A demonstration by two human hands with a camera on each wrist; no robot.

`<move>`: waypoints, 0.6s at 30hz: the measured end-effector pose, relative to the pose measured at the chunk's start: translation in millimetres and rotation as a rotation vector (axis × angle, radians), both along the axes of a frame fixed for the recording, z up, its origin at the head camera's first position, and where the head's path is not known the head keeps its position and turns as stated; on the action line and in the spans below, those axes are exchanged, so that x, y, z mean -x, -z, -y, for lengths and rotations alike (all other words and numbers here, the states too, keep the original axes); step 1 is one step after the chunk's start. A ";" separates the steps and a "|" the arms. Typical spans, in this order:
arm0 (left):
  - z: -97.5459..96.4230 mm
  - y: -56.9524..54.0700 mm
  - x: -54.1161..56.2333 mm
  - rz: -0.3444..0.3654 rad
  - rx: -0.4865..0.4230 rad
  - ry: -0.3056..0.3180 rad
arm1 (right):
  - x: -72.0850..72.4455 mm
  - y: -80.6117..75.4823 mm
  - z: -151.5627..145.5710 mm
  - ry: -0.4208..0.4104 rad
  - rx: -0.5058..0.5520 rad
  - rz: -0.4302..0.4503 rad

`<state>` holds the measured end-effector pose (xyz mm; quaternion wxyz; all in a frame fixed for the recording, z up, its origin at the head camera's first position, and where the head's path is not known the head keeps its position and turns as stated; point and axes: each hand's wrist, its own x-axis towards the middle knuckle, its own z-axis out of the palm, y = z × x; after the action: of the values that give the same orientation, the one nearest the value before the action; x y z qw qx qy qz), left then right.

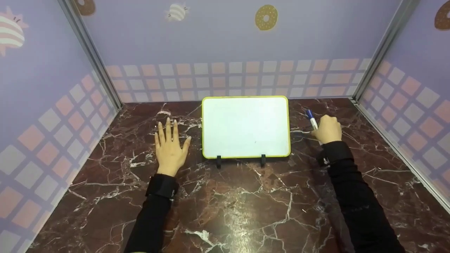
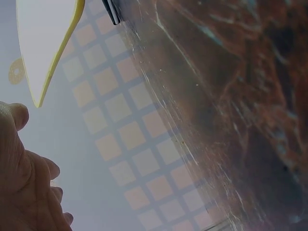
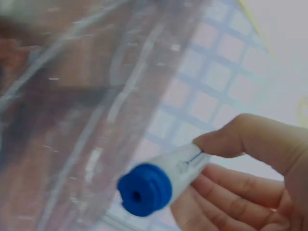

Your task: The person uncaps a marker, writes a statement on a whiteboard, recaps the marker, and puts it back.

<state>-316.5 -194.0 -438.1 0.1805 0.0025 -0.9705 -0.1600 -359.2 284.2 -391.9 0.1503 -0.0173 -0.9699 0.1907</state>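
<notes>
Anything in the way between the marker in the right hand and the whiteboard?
Nothing visible. In the head view, only tabletop shows between the marker, held in the right hand, and the right edge of the whiteboard. The left hand is on the board's far side, off that path.

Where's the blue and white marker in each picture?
Head: the marker is right of the whiteboard, in the right hand.
Left wrist: not in it.
Right wrist: just below the middle, its blue end facing the camera.
Shared landmark: the pink-and-white checked wall, in all three.
</notes>
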 end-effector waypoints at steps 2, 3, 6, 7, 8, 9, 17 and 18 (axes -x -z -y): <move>-0.6 -1.0 -0.8 -0.009 -0.002 0.004 | -3.2 -7.1 5.6 -0.023 0.025 -0.048; -1.5 -1.9 -1.6 -0.019 -0.007 0.008 | -4.9 -10.0 9.3 -0.041 0.032 -0.071; -6.8 -6.2 -3.6 -0.057 -0.022 0.034 | -10.9 -15.6 24.4 -0.113 0.040 -0.133; -9.7 -8.2 -4.0 -0.072 -0.017 0.049 | -13.2 -16.4 30.2 -0.143 0.037 -0.154; -13.7 -10.8 -4.7 -0.083 -0.002 0.062 | -15.6 -16.5 36.3 -0.171 0.033 -0.173; -18.6 -13.8 -5.4 -0.085 0.018 0.078 | -18.2 -16.2 42.5 -0.198 0.022 -0.194; -80.5 -28.2 -18.3 -0.114 0.307 0.327 | -46.8 -3.3 101.7 -0.405 -0.074 -0.201; -88.2 -27.8 -20.3 -0.138 0.317 0.371 | -50.4 -1.2 109.0 -0.424 -0.082 -0.194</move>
<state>-296.3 -105.8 -410.3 0.2119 -0.2150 -0.9527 -0.0360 -308.9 175.3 -390.7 0.2002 0.2112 -0.9398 0.1790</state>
